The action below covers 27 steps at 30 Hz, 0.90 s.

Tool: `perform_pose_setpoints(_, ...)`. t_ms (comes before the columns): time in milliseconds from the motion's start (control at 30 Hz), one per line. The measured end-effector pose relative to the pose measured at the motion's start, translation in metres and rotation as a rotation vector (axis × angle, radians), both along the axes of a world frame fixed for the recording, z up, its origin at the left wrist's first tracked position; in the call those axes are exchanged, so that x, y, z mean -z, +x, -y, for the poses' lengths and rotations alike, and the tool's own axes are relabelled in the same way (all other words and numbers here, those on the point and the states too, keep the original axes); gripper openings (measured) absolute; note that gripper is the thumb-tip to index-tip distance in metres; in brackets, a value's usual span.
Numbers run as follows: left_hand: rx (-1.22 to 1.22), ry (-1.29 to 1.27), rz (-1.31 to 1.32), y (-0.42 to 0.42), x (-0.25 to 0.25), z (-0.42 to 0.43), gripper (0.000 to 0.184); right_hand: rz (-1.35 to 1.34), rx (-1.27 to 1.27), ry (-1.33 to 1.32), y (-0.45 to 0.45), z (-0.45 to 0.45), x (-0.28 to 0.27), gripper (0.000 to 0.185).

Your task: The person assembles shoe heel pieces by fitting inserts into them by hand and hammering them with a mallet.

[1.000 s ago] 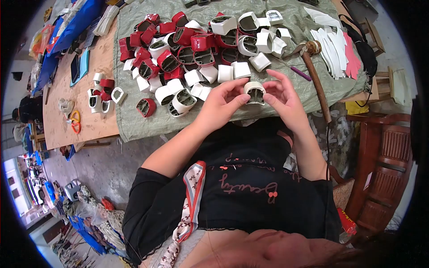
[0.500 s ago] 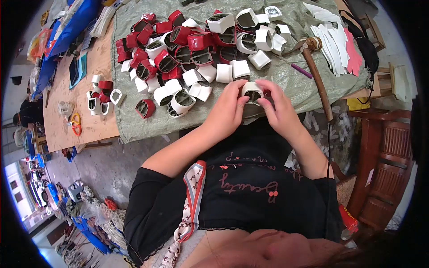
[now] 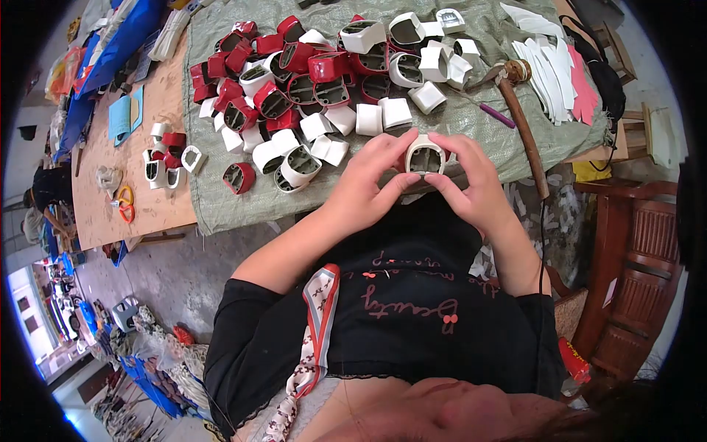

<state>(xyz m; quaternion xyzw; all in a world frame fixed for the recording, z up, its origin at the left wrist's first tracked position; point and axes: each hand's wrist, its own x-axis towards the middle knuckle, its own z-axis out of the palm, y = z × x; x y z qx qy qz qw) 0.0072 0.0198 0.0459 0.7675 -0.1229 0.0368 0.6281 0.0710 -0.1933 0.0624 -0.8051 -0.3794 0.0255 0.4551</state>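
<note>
My left hand (image 3: 379, 177) and my right hand (image 3: 468, 177) hold one white hollow piece (image 3: 426, 152) between them at the table's near edge. Its dark green inside faces me. Fingertips of both hands rest along its top and sides, and both thumbs press at its lower edge. Beyond my hands lies a pile of red pieces (image 3: 326, 68) and white pieces (image 3: 370, 119) with similar dark insides. A single red piece (image 3: 238, 178) sits apart at the near left, beside a white one (image 3: 301, 166).
A green woven sheet (image 3: 213, 210) covers the table. To the right lie a hammer (image 3: 524, 132), a purple-handled tool (image 3: 497, 116), white strips (image 3: 545, 77) and pink strips (image 3: 582, 88). Orange scissors (image 3: 126, 205) and a small group of pieces (image 3: 175, 141) are at the left.
The white piece has turned so its opening shows more fully, and my fingers have shifted around it. At the left, the dark item on the light-blue one no longer shows.
</note>
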Motion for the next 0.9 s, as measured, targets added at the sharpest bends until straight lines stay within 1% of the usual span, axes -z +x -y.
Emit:
perform_pose_setpoints(67, -0.059, 0.179, 0.065, -0.001, -0.003, 0.002, 0.055, -0.121, 0.037, 0.008, -0.004, -0.004, -0.003, 0.051)
perform_pose_setpoints(233, -0.113, 0.105, -0.009, -0.002, 0.005, 0.008, 0.053, -0.337, 0.065, -0.019, -0.002, -0.006, -0.003, 0.048)
perform_pose_setpoints(267, -0.114, 0.05, -0.017, -0.002, 0.007, 0.008, 0.053, -0.336, 0.065, -0.021, 0.0, -0.006, -0.004, 0.048)
perform_pose_setpoints(333, -0.116, -0.058, -0.031, -0.001, 0.01, 0.007, 0.051, -0.294, 0.02, 0.03, 0.004, -0.005, -0.006, 0.048)
perform_pose_setpoints(367, -0.118, -0.058, -0.029, 0.0, 0.011, 0.005, 0.051, -0.273, -0.003, 0.055, 0.005, -0.006, -0.008, 0.048)
perform_pose_setpoints(400, -0.089, -0.178, -0.17, 0.001, 0.011, 0.003, 0.051, -0.272, -0.008, 0.056, 0.006, -0.007, -0.01, 0.048)
perform_pose_setpoints(467, -0.028, -0.419, -0.45, 0.002, 0.013, -0.002, 0.049, -0.03, -0.052, 0.025, 0.008, -0.008, -0.015, 0.048)
perform_pose_setpoints(500, -0.03, -0.419, -0.45, 0.003, 0.015, -0.007, 0.049, 0.092, -0.071, 0.01, 0.009, -0.008, -0.016, 0.048)
perform_pose_setpoints(533, 0.052, -0.352, -0.426, 0.004, 0.02, -0.013, 0.048, 0.093, -0.072, 0.01, 0.01, -0.006, -0.016, 0.048)
perform_pose_setpoints(600, 0.219, -0.216, -0.376, 0.007, 0.027, -0.021, 0.046, -0.129, -0.118, -0.019, 0.013, 0.004, -0.015, 0.049)
perform_pose_setpoints(633, 0.221, -0.216, -0.375, 0.007, 0.019, -0.016, 0.046, -0.24, -0.14, -0.033, 0.014, 0.006, -0.014, 0.05)
perform_pose_setpoints(667, 0.145, -0.29, -0.298, 0.005, 0.01, -0.007, 0.044, -0.239, -0.14, -0.034, 0.014, 0.007, -0.01, 0.05)
perform_pose_setpoints(733, -0.01, -0.435, -0.145, 0.002, -0.007, 0.006, 0.04, -0.672, -0.101, 0.201, 0.009, 0.006, 0.0, 0.054)
perform_pose_setpoints(767, -0.012, -0.435, -0.146, 0.001, -0.007, 0.005, 0.04, -0.888, -0.079, 0.32, 0.006, 0.004, -0.001, 0.056)
perform_pose_setpoints(800, 0.02, -0.455, -0.204, 0.0, -0.006, 0.003, 0.04, -0.889, -0.08, 0.319, 0.004, 0.003, -0.002, 0.056)
perform_pose_setpoints(867, 0.085, -0.492, -0.318, -0.002, -0.005, -0.001, 0.04, -0.564, -0.002, 0.291, -0.001, -0.003, -0.007, 0.061)
perform_pose_setpoints(900, 0.084, -0.493, -0.318, -0.002, -0.006, -0.002, 0.04, -0.401, 0.037, 0.275, -0.002, -0.005, -0.009, 0.063)
